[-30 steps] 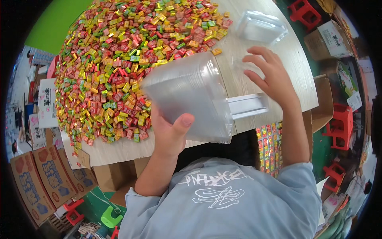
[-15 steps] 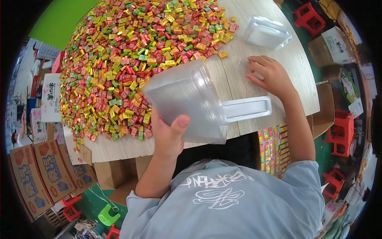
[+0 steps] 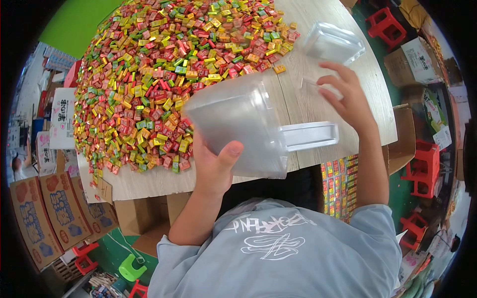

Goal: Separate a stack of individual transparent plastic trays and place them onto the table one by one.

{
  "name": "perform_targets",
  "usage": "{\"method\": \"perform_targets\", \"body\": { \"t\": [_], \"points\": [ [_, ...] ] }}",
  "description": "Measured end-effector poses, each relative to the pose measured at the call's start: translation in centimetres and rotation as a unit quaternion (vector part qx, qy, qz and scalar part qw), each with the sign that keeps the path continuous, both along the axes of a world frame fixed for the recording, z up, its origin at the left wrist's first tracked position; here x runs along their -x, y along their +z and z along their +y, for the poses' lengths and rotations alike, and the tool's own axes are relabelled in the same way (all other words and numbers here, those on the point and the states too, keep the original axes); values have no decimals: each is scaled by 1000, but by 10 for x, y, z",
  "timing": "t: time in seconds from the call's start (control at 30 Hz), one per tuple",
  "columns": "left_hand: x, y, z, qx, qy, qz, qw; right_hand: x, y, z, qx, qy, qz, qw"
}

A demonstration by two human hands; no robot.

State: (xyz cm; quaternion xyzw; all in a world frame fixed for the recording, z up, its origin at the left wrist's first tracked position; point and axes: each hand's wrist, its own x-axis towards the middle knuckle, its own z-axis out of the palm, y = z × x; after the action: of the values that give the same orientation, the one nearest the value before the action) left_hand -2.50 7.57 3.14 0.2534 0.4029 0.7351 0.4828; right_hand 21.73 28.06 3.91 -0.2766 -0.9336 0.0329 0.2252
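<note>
My left hand [image 3: 216, 158] is closed on a nested stack of clear plastic boxes [image 3: 238, 124], tilted over the table's near edge, thumb on the near side, the other fingers mostly hidden behind. My right hand [image 3: 348, 97] hovers over the right part of the table, fingers apart and bent, with no held object visible. Just left of its fingertips a faint transparent edge shows, too thin to name. A long narrow whitish plastic tray [image 3: 310, 135] sits between the stack and my right forearm. Farther back lies another clear plastic box [image 3: 335, 42].
A large heap of small wrapped sweets [image 3: 164, 74] in red, yellow, green and orange covers the table's left and back. Under the near edge, open cardboard boxes [image 3: 144, 218] and rows of packed sweets [image 3: 339, 186] show. Red stools [image 3: 425, 169] stand on the green floor at right.
My right hand has lifted slightly, moved a little to the right, and its fingers have spread wider. The stack in my left hand has shifted slightly right.
</note>
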Motion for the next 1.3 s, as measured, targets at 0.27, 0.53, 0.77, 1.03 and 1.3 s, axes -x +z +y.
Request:
{"method": "perform_targets", "body": {
  "t": [0.27, 0.53, 0.77, 1.03, 1.3],
  "points": [
    [-12, 3, 8, -15, -31, 58, 998, 50, 32, -100, 340, 149, 245, 896],
    [-15, 2, 9, -16, -10, 77, 997, 49, 23, -119, 440, 59, 310, 841],
    [-14, 0, 8, -13, 2, 77, 997, 45, 24, -117, 359, 50, 267, 893],
    [-14, 3, 12, 22, 20, 87, 996, 64, 30, -122, 213, 44, 210, 953],
    [-17, -13, 18, -63, 155, 252, 953, 73, 36, -134, 238, -16, 196, 951]
  ]
}}
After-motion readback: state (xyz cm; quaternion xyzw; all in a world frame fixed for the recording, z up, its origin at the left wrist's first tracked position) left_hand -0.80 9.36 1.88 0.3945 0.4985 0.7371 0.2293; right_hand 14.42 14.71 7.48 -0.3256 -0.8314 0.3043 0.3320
